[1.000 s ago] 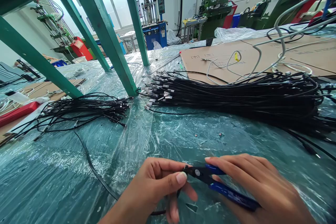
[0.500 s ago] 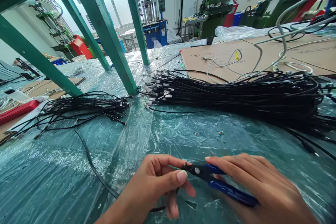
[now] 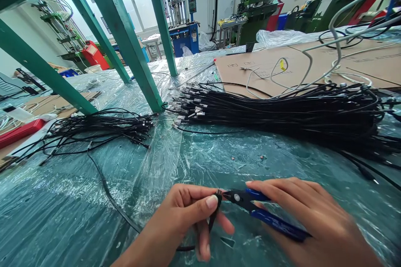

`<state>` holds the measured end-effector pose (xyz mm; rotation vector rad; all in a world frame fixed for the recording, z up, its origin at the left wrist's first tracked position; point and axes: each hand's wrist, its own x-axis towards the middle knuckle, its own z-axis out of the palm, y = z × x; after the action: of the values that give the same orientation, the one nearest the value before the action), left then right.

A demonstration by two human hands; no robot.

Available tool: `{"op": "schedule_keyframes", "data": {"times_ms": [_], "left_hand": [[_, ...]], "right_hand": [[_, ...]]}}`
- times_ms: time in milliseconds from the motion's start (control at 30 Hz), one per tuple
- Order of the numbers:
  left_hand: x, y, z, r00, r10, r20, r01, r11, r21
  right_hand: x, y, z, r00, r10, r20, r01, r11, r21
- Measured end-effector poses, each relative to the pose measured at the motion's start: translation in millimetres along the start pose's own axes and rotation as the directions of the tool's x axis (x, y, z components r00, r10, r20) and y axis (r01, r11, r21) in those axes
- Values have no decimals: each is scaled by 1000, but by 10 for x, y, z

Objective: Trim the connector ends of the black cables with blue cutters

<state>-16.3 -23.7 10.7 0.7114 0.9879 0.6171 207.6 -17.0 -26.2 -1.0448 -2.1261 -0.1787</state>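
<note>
Between thumb and forefinger, my left hand (image 3: 188,217) pinches the end of a black cable (image 3: 214,219), whose small connector tip points up. The cable's length runs beneath that hand and away to the left. My right hand (image 3: 310,217) is closed round blue-handled cutting pliers (image 3: 247,204). Their dark jaw tips point left, right beside the connector end; whether they touch it I cannot tell. Part of the lower handle is covered by my right fingers. Both hands are above the plastic-covered green table (image 3: 163,167), near its front edge.
A thick bundle of black cables (image 3: 282,112) lies across the right, a smaller black bundle (image 3: 103,127) on the left. Green metal posts (image 3: 138,62) stand on the table. Behind are a cardboard sheet (image 3: 238,66) with grey cables and a red tool (image 3: 21,132) at far left.
The pliers' jaws have drawn slightly right, away from the cable end. My left hand has turned a little, so more of the cable and its tip shows.
</note>
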Motion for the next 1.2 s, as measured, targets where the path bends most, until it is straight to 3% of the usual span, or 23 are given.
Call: {"op": "schedule_keyframes", "data": {"times_ms": [700,1200], "left_hand": [[39,4,-14,1000,-14,0,14,1000,17],[37,-23,-33,999,11,30,-10,999,-32]], "right_hand": [[2,-10,6,1000,-19,21,19,1000,9],[64,-16,-11,999,-24,-35,25,999,27]]}}
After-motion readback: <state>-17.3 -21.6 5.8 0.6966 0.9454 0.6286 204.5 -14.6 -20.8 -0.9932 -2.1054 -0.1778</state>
